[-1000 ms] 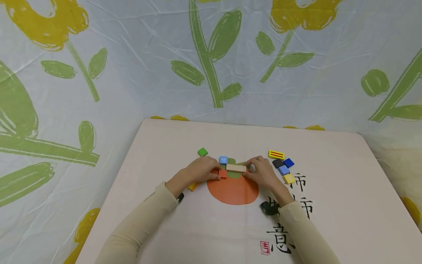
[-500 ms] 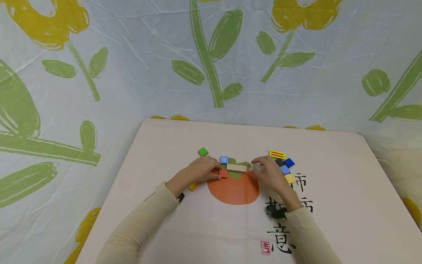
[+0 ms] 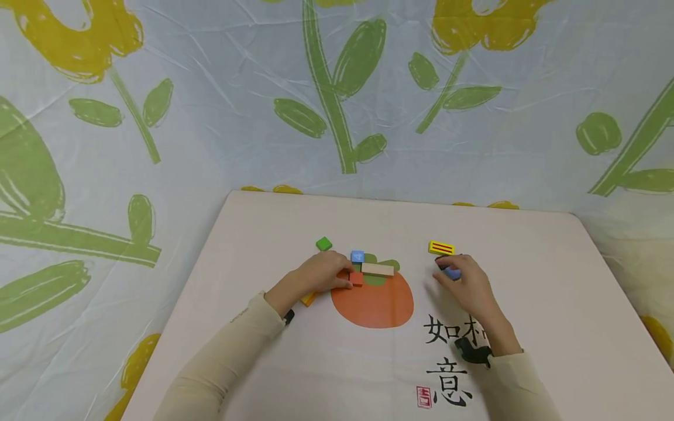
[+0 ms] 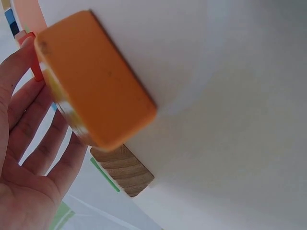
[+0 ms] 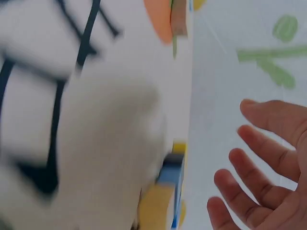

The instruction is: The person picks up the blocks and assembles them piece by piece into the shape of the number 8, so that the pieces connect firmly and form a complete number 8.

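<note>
My left hand pinches a small red block between thumb and index finger; the left wrist view also shows this red block at the fingertips. Touching it stands a long plain wooden block, with a light blue block marked 4 behind. My right hand hovers above the right-hand group of blocks, fingers apart and holding nothing. It partly covers a blue block. In the right wrist view, a yellow block lies below the right hand's level.
A yellow block with red stripes lies at the back right, a green block at the back left. An orange block and a wooden-looking block sit near my left wrist. The tablecloth carries a printed persimmon and black characters.
My right hand has let go of the wooden block's right end and moved right, over the group of blocks. The left hand stays at the red block.
</note>
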Available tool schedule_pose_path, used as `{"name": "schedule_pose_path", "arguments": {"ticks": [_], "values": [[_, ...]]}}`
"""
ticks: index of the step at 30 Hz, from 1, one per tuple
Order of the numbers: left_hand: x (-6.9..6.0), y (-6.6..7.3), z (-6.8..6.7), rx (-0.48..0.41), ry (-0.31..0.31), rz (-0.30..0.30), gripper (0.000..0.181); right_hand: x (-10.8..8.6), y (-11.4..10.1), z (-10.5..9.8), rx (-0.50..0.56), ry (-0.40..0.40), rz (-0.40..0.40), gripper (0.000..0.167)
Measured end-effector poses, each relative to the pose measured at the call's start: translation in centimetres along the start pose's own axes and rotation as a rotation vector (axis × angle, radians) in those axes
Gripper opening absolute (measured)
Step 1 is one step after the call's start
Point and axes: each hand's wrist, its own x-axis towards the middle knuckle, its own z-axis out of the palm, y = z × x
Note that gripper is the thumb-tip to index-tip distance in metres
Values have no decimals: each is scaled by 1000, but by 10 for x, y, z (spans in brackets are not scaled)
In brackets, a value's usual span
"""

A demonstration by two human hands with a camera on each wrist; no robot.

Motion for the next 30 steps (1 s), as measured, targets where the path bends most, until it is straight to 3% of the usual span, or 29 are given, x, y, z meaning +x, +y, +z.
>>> {"name": "schedule_pose_path", "arguments": {"ticks": [9,18,22,30], "values": [[-2,2,-1,-3,-2,-16,28,-20,35,-35,19,-59,120,38],[0,0,1,-2,-1,-12,28,-25,63,-50,73,-268,184,46],[0,0,1,-8,-4,-17,30,-24,68,-46,40,-295,175,44],[0,0,0,-8,1,-14,27,-22,70,-43,-4,-272,107,35]]}}
